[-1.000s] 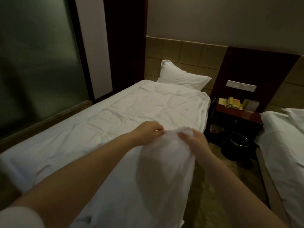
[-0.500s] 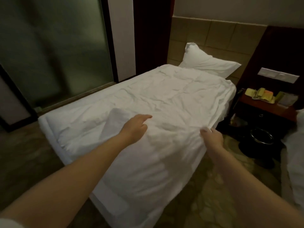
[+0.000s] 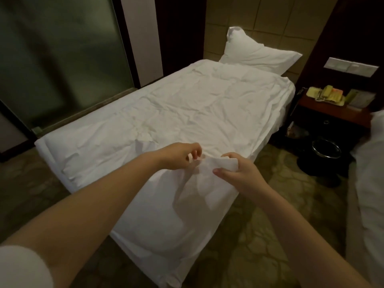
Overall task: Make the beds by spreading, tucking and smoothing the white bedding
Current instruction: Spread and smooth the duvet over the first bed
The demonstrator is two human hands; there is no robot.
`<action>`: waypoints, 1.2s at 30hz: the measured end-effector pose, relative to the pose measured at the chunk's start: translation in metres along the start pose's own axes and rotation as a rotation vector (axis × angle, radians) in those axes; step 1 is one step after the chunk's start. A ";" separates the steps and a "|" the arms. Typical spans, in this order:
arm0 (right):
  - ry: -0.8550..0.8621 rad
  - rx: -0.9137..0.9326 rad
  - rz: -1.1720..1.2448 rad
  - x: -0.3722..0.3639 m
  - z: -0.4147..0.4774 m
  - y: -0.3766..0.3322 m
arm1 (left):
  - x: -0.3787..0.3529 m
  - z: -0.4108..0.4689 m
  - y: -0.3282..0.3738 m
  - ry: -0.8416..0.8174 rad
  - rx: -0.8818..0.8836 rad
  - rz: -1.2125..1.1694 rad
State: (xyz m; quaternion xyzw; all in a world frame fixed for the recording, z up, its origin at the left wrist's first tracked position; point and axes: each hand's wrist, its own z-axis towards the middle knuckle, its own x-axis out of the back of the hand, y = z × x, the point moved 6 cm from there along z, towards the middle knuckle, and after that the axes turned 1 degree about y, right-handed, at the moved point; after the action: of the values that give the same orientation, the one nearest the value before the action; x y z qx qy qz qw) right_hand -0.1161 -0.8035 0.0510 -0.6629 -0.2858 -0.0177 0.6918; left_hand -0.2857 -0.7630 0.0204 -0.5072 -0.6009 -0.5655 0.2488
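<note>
I'm gripping a bunched fold of the white duvet (image 3: 207, 104) in my right hand (image 3: 239, 171), left hand (image 3: 176, 155) pinching it just beside. Fold's sitting raised at the right edge of the bed (image 3: 52, 148), near the foot.

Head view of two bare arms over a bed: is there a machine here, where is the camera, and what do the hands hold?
No machine: a person wears one wide-angle camera on the head, so you look down along their arms. The right hand pinches a raised fold of the white cover at the bed's near side; the left hand, curled, is at the same fold, though its grip is hard to see. The cover lies spread but wrinkled, a pillow at the headboard. Beside the bed are a bedside table with a telephone and a dark bin on the floor.
</note>
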 end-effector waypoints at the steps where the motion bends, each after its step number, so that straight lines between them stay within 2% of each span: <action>1: 0.008 -0.009 -0.016 0.004 0.001 0.004 | -0.003 0.002 -0.002 -0.072 -0.001 0.030; 4: 0.021 0.002 -0.098 0.011 0.004 0.006 | -0.015 0.009 -0.012 -0.265 -0.009 0.239; 7: -0.027 0.024 -0.165 0.011 0.007 0.004 | -0.006 0.024 -0.021 -0.212 -0.037 0.497; 8: -0.044 0.026 -0.172 0.011 0.008 0.003 | 0.003 0.027 -0.022 -0.135 -0.065 0.555; 10: -0.038 0.019 -0.134 0.016 0.012 0.003 | 0.030 0.032 -0.020 0.164 -0.163 0.585; 12: 0.039 -0.003 0.010 0.024 0.019 0.002 | 0.070 0.024 -0.010 0.556 -0.298 0.401; 13: 0.082 -0.018 0.088 0.029 0.024 0.000 | 0.089 0.023 -0.008 0.666 -0.301 0.255; 14: 0.110 -0.017 0.131 0.032 0.029 -0.004 | 0.101 0.029 -0.008 0.667 -0.258 0.129; 15: 0.124 0.012 0.130 0.035 0.035 -0.009 | 0.105 0.041 -0.007 0.566 -0.214 0.088; 19: 0.104 0.067 0.016 0.038 0.051 -0.012 | 0.056 0.084 -0.010 -0.026 -0.241 0.205; 21: 0.064 0.033 -0.031 0.032 0.051 0.002 | 0.020 0.097 -0.019 -0.178 -0.245 0.219; 24: 0.128 -0.021 0.004 0.039 0.054 0.030 | -0.018 0.108 -0.018 -0.292 -0.213 0.128; 29: 0.191 -0.076 0.062 0.071 0.072 0.072 | -0.018 0.138 -0.023 -0.270 -0.033 -0.034; 33: 0.225 -0.089 0.098 0.097 0.113 0.094 | -0.002 0.170 -0.026 -0.081 0.150 -0.098; 36: 0.170 -0.069 0.070 0.119 0.150 0.108 | 0.000 0.192 -0.018 0.095 0.247 -0.126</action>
State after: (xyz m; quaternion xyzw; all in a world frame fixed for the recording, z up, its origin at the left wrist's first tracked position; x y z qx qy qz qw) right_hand -0.0291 -0.6096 -0.0034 -0.6920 -0.2019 -0.0595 0.6906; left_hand -0.2489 -0.5813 -0.0323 -0.4067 -0.6841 -0.5251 0.3015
